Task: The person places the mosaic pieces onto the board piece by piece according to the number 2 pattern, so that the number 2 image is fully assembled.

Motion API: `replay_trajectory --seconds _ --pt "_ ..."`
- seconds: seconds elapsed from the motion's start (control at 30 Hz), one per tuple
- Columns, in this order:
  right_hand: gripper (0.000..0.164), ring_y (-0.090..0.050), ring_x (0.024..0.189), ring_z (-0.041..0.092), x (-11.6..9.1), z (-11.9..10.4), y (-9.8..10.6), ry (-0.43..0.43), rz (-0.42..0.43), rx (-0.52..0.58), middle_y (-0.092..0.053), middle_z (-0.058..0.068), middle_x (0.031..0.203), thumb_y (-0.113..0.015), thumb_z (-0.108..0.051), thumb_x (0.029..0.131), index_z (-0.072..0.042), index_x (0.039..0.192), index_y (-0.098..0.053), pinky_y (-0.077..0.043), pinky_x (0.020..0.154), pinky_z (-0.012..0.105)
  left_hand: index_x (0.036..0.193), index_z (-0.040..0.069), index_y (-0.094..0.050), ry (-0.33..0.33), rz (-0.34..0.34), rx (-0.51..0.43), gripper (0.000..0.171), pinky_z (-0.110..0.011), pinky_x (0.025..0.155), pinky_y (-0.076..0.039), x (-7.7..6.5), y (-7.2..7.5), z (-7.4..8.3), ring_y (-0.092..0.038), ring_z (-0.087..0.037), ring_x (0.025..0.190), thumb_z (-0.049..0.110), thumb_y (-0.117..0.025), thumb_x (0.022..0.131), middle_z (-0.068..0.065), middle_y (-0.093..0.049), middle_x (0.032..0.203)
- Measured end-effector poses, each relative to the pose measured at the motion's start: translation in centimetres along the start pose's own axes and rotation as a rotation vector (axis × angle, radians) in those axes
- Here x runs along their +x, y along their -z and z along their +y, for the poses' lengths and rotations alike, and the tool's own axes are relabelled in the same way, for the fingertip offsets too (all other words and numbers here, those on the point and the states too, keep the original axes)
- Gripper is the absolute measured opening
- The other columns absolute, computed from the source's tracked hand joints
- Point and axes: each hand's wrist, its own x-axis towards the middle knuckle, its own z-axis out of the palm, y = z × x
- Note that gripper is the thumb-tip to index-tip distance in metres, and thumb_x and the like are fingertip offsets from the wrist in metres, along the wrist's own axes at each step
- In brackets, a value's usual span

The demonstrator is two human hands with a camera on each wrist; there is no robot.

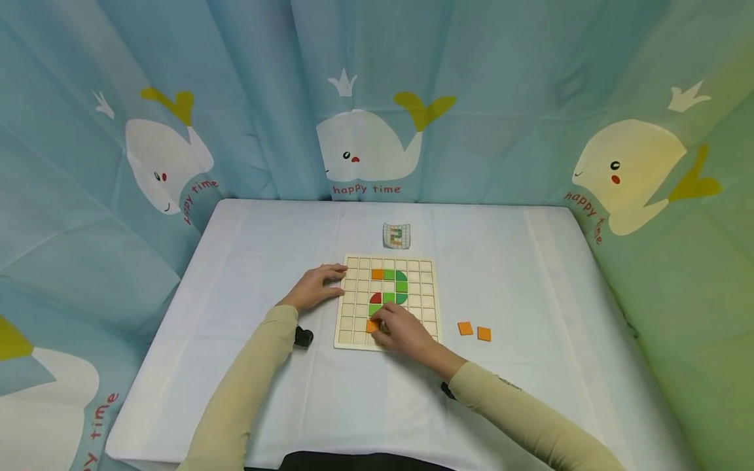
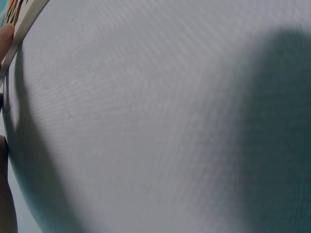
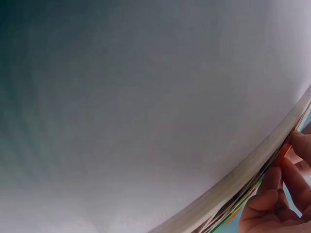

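Observation:
A wooden grid board (image 1: 347, 332) lies on the table, with several coloured tiles set in its cells. Among them are an orange square (image 1: 377, 274), a red quarter-round tile (image 1: 376, 298) and a green square (image 1: 402, 286). My left hand (image 1: 312, 288) rests against the board's left edge, fingertips and thumb touching it. Over the board's lower part, my right hand (image 1: 406, 332) pinches an orange square tile (image 1: 372, 326) at the grid. In the right wrist view, this orange tile (image 3: 284, 153) shows between the fingertips; its far side is hidden.
Two loose orange square tiles (image 1: 465, 328) lie right of the board. Behind it is a small pattern card (image 1: 396, 236) showing a coloured grid figure. White cloth covers the table (image 1: 506, 275); a whale-print curtain (image 1: 501, 65) stands behind. Black wrist devices (image 1: 303, 337) sit by the sleeves.

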Motion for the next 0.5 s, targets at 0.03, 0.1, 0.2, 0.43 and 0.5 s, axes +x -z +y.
replay_trajectory --seconds 0.03,0.1,0.2,0.43,0.5 --pt "0.02 -0.052 0.076 0.012 0.03 0.0 0.02 -0.004 0.004 0.002 -0.06 0.004 0.095 -0.074 -0.014 0.085 -0.005 0.103 -0.071 -0.053 0.066 0.026 0.133 0.005 -0.061 -0.001 0.001 -0.002 0.05 -0.037 0.12 -0.03 0.0 -0.01 -0.02 -0.038 -0.021 0.14 0.026 -0.073 0.089 -0.001 -0.049 0.147" --pt "0.019 -0.05 0.075 0.012 0.1 -0.02 0.1 -0.007 0.012 0.007 -0.06 0.003 0.094 -0.074 -0.014 0.085 -0.006 0.102 -0.071 -0.052 0.065 0.026 0.133 0.005 -0.061 -0.005 0.002 0.001 0.05 -0.037 0.12 -0.03 -0.01 -0.03 -0.01 -0.038 -0.021 0.14 0.026 -0.074 0.089 -0.001 -0.049 0.147" --pt "0.019 -0.052 0.076 0.012 0.18 -0.01 0.22 -0.002 0.017 0.011 -0.061 0.003 0.095 -0.075 -0.015 0.086 -0.006 0.102 -0.071 -0.053 0.067 0.027 0.132 0.005 -0.062 -0.008 0.005 0.0 0.05 -0.037 0.119 -0.031 -0.06 0.0 0.06 -0.038 -0.022 0.14 0.026 -0.074 0.089 -0.002 -0.05 0.146" --pt "0.015 -0.055 0.079 0.014 0.53 0.12 0.42 0.004 0.005 -0.012 -0.062 0.004 0.093 -0.073 -0.011 0.085 -0.005 0.098 -0.072 -0.055 0.071 0.028 0.132 0.005 -0.062 -0.011 0.003 -0.004 0.05 -0.037 0.119 -0.031 -0.1 0.06 0.13 -0.039 -0.022 0.139 0.026 -0.073 0.089 -0.002 -0.05 0.146" --pt "0.014 -0.055 0.077 0.014 0.6 0.16 0.45 0.011 0.008 -0.017 -0.062 0.003 0.091 -0.074 -0.01 0.084 -0.005 0.097 -0.072 -0.055 0.069 0.028 0.132 0.004 -0.062 -0.017 0.005 0.001 0.05 -0.037 0.119 -0.032 -0.08 0.03 0.1 -0.039 -0.022 0.139 0.026 -0.074 0.089 -0.002 -0.05 0.146"
